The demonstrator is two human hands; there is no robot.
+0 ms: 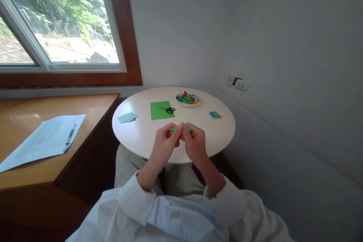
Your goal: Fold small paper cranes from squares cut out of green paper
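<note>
Both hands meet over the near part of the round white table (136, 136), thumbs side by side. Between them is a small piece of green paper (190, 129), mostly covered by the fingers, so its folds cannot be made out. My left hand (168, 136) pinches its left end, and my right hand (194, 138) pinches the right end. Beyond the hands lies a green paper sheet (158, 113) with black-handled scissors (169, 110) resting on it.
A white dish (188, 106) of colourful folded paper pieces stands at the back. Light blue and red paper squares (127, 117) lie left, narrow coloured pieces (216, 115) right. A wooden desk (93, 121) at left holds written paper (48, 136) and a pen (70, 134). Walls enclose the table's back and right.
</note>
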